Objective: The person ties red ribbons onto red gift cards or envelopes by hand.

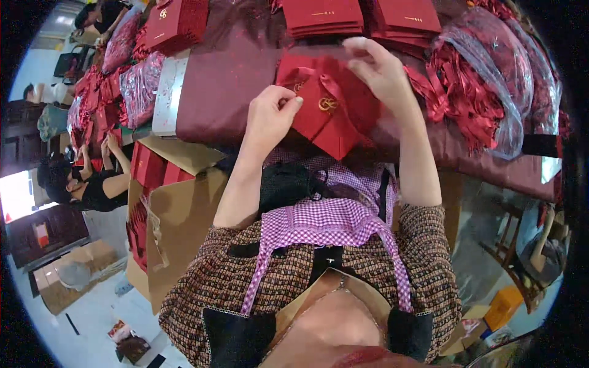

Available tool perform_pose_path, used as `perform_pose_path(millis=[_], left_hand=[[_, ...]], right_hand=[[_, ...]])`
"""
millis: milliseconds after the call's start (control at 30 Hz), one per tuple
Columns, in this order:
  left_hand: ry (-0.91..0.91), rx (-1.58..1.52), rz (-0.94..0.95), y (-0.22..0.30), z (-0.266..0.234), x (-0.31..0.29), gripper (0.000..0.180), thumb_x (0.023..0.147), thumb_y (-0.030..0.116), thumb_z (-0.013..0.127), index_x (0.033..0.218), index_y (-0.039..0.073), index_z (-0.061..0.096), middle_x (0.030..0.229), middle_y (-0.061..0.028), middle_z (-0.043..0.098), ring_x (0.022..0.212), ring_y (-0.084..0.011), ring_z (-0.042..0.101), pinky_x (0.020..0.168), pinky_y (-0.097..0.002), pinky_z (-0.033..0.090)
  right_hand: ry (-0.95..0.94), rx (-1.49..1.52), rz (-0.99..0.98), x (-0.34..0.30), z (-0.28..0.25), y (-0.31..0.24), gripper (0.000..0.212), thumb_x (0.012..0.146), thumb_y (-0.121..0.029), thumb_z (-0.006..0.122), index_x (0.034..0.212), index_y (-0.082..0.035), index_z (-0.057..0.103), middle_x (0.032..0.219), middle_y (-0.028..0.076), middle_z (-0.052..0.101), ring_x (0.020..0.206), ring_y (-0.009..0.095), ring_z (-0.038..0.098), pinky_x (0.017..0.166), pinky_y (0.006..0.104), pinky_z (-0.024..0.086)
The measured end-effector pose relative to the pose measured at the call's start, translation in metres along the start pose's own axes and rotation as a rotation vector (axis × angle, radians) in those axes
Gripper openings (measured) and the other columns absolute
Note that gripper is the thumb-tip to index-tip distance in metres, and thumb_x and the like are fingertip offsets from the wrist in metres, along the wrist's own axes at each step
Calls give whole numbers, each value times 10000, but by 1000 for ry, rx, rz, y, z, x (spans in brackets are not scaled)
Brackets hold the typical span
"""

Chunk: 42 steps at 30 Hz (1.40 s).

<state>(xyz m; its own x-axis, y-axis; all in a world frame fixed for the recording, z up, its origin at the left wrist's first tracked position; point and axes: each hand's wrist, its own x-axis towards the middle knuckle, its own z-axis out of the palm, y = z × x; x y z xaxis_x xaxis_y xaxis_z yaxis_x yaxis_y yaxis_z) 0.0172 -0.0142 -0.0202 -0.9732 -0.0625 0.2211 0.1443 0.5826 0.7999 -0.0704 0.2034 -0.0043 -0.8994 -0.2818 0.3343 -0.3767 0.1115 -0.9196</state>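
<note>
A red paper gift bag (331, 132) with a gold emblem lies tilted at the table's near edge in front of me. A shiny red ribbon (334, 92) loops across its upper part. At the bag's left side is my left hand (270, 118), thumb and forefinger pinched together beside the ribbon; what is between them, if anything, is too small to make out. Above the bag's upper right, my right hand (381, 72) is raised with thumb and fingers curved apart, slightly blurred, and nothing shows in it.
Stacks of flat red bags (322, 15) stand at the table's far side. Red ribbons in a clear plastic bag (472, 92) lie at right. A cardboard box (184, 214) holding red bags stands below left. Another person (86, 184) works farther left.
</note>
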Motion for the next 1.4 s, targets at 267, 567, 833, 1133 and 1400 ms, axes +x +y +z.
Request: perform_pose_path(millis=[267, 567, 833, 1133, 1400], left_hand=[[-26, -54, -177, -13, -1, 6, 187, 811, 159, 674, 864, -18, 645, 741, -157, 653, 678, -226, 641, 634, -334, 498], [25, 13, -131, -4, 0, 4, 189, 830, 155, 668, 864, -24, 617, 723, -146, 638, 669, -217, 626, 620, -335, 484], [4, -86, -166, -4, 2, 3, 184, 830, 129, 661, 904, -37, 630, 745, -135, 651, 680, -166, 613, 641, -306, 482], [-206, -386, -317, 3, -8, 2, 205, 870, 41, 600, 1043, -68, 616, 859, -17, 641, 771, -71, 565, 695, -222, 466], [-287, -569, -282, 5, -10, -5, 283, 851, -9, 584, 1130, -58, 580, 958, -29, 627, 835, -80, 566, 745, -218, 470]], right_hand=[[-137, -719, -121, -82, -17, -8, 241, 742, -188, 723, 889, -30, 615, 871, 107, 611, 890, 338, 553, 818, 428, 413], [-10, 513, 423, -88, -43, -16, 169, 885, -89, 587, 1038, -18, 596, 760, 33, 587, 637, 84, 532, 549, 207, 406], [-45, 883, 34, -87, -35, -10, 375, 877, -30, 561, 1237, 71, 525, 1040, 169, 637, 901, 231, 634, 841, 352, 508], [69, 202, -205, -83, -21, -23, 241, 781, 103, 560, 981, 24, 670, 1080, 120, 624, 1029, 209, 575, 913, 301, 444], [78, -153, -75, -89, 21, -12, 227, 760, -5, 676, 976, -74, 667, 881, 53, 643, 851, 207, 593, 808, 321, 436]])
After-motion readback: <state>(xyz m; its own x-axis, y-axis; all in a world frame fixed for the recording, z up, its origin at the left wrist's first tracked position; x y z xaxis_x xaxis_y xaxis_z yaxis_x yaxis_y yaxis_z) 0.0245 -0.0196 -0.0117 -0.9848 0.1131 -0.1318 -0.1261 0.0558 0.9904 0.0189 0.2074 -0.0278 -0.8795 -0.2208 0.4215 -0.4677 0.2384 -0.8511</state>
